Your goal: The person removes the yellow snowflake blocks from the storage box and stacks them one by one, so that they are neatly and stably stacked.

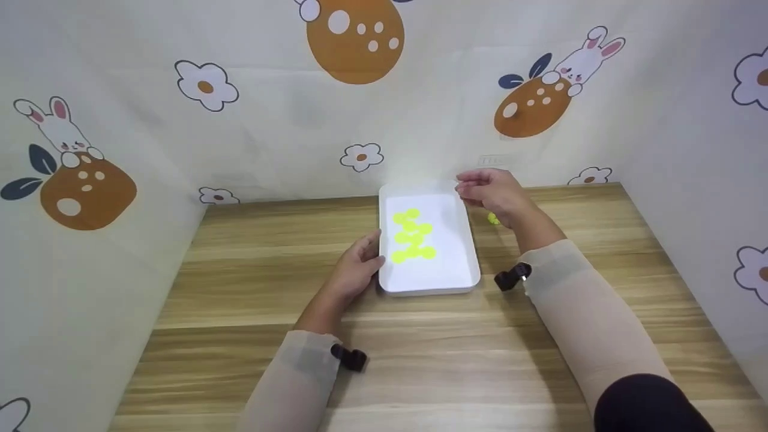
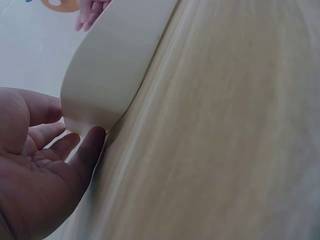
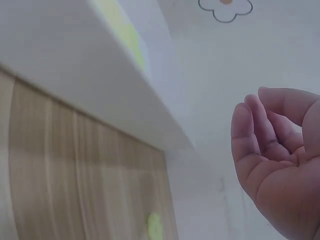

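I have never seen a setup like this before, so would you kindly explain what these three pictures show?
There is no robot here: a person is at work bare-handed. The wide picture comes from a camera worn on the head; the other two come from the black wrist cameras. On the wooden table stands a white tray with bright yellow pieces in it, too glaring to identify. Another yellow piece lies on the table, right of the tray. The left hand touches the tray's left side; the right hand is by its far right corner, holding nothing that shows.
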`<action>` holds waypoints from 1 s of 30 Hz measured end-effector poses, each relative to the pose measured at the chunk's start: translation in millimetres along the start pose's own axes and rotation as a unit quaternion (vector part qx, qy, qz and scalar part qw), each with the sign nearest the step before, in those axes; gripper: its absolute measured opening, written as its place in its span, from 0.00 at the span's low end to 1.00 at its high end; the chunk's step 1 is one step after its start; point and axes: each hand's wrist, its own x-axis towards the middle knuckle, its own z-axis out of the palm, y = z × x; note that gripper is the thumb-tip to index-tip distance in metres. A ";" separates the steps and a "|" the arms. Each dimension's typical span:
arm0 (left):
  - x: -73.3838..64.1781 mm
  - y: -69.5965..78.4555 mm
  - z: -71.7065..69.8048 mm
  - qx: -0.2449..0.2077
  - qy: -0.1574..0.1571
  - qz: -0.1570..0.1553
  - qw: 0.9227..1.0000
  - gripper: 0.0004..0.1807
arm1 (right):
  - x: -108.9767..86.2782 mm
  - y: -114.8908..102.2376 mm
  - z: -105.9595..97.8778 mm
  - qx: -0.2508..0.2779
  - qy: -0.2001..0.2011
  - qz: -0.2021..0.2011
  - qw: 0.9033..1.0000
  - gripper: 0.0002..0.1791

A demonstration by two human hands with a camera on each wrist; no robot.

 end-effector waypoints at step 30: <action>-0.5 -1.8 -0.4 0.003 -0.004 0.011 1.000 0.35 | 44.9 10.2 56.8 -0.036 -0.074 0.060 0.995 0.27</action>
